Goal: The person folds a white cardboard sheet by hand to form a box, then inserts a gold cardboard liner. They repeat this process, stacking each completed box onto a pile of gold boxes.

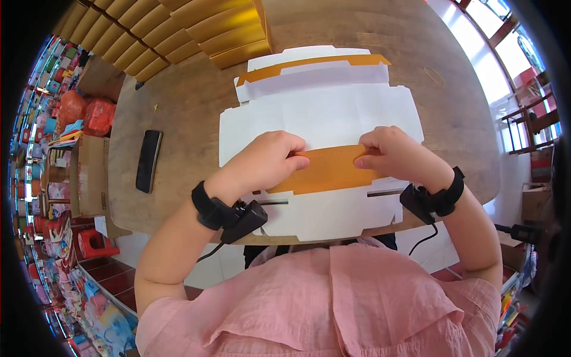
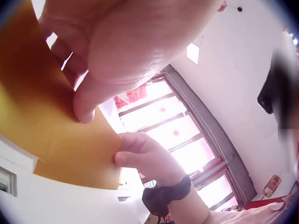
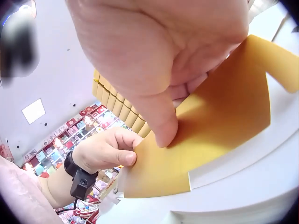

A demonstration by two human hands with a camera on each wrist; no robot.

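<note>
A flat cardboard box blank (image 1: 321, 119), white on its upper face, lies on the wooden table in front of the person. Its near gold flap (image 1: 331, 171) is raised and folded over. The left hand (image 1: 266, 157) pinches the flap's left end between thumb and fingers. At the flap's right end, the right hand (image 1: 397, 152) pinches in the same way. Both wrist views show the thumbs pressed on the gold face (image 2: 70, 154), with the other fingers behind the card. Along the blank's far side, a gold-edged strip (image 1: 315, 64) stands up.
Stacked gold boxes (image 1: 178, 27) fill the table's far left corner. A black phone (image 1: 148, 162) lies at the left, and a rubber band (image 1: 434, 75) at the far right. Left of the table are a cardboard carton (image 1: 89, 175), red bags (image 1: 98, 116) and crowded shelves.
</note>
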